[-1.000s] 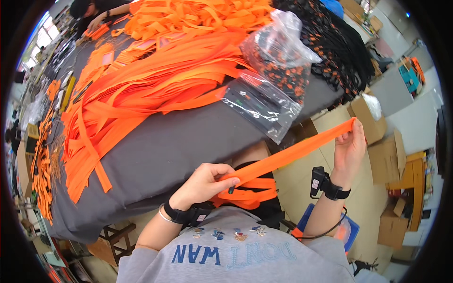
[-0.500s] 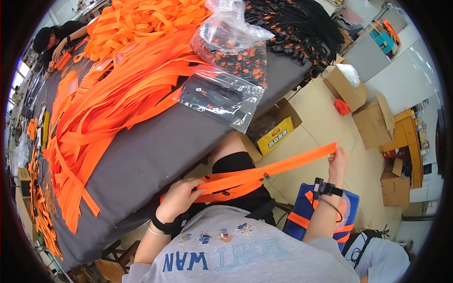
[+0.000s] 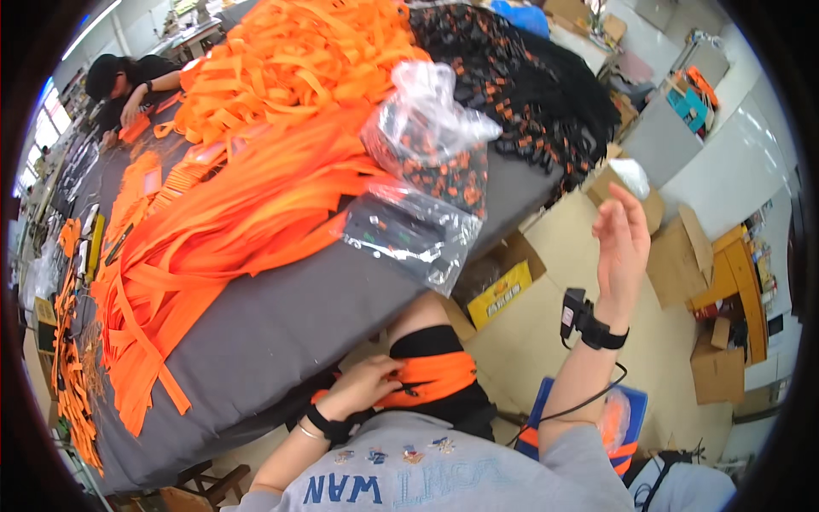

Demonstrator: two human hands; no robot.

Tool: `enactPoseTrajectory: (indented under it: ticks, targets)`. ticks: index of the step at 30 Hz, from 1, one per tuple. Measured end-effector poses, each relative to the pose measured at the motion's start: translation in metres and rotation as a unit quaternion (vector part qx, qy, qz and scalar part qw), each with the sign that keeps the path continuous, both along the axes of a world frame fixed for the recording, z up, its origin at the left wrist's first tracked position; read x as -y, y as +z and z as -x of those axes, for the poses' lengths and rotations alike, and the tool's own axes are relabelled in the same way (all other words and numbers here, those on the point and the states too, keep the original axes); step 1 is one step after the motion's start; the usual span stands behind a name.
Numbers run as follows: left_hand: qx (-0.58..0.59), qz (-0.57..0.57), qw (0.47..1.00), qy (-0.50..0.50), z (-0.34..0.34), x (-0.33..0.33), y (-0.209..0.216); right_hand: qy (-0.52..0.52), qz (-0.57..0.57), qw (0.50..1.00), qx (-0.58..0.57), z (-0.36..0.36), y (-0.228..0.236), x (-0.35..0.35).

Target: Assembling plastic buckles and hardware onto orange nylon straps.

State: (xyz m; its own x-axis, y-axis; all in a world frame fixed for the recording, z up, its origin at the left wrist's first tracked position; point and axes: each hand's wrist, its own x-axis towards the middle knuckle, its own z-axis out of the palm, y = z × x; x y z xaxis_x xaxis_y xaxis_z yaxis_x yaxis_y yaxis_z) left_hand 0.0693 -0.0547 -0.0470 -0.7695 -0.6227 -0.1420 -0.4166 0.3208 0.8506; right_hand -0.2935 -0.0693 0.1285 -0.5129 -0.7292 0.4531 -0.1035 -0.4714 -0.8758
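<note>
Orange webbing straps [image 3: 439,374] with small black pieces on them lie across my lap. My left hand [image 3: 365,386] is closed on their near end, fingertips pressed together on the webbing. Raised out to the right, above the floor, my right hand [image 3: 621,256] is empty, its fingers loosely apart. A black band with a small device sits on the right wrist. Below that forearm stands a blue bin [image 3: 544,399], partly hidden by my arm, with orange straps and a clear plastic bag at it.
A grey-covered table [image 3: 281,320] bears a heap of orange straps [image 3: 281,77], black straps with buckles [image 3: 546,111], a bag of small parts [image 3: 435,145] and a flat clear packet [image 3: 409,235]. Cardboard boxes [image 3: 678,260] stand at right. Another person [image 3: 128,85] works at the far left.
My right hand has let go of the strap's outstretched end and risen, fingers opening. That strap no longer reaches out to the right. My left hand has moved slightly down and right.
</note>
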Motion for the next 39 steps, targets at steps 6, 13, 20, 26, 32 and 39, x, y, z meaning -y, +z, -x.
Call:
enactPoseTrajectory:
  ticks: [6, 13, 20, 26, 32, 39]
  targets:
    - [-0.163, 0.012, 0.987, 0.001, -0.013, 0.001, 0.085, 0.051, 0.008, 0.968, -0.244, -0.09, 0.03, 0.137]
    - [-0.154, 0.136, 0.968, 0.142, -0.065, 0.039, 0.189, 0.017, -0.038, 0.835, -0.549, -0.081, -0.018, 0.207]
    - [-0.076, 0.201, 0.939, 0.269, -0.08, 0.148, 0.193, -0.014, -0.126, 0.861, -0.493, -0.138, -0.049, 0.246]
    - [-0.053, 0.347, 0.921, 0.17, -0.05, 0.319, 0.085, -0.157, -0.114, 0.899, -0.393, -0.115, -0.064, 0.251]
    - [0.049, 0.249, 0.951, 0.175, 0.008, 0.294, 0.051, -0.151, -0.084, 0.927, -0.333, -0.144, -0.06, 0.243]
    - [0.07, 0.202, 0.967, 0.14, 0.065, 0.292, 0.02, -0.203, -0.122, 0.914, -0.328, -0.147, -0.076, 0.284]
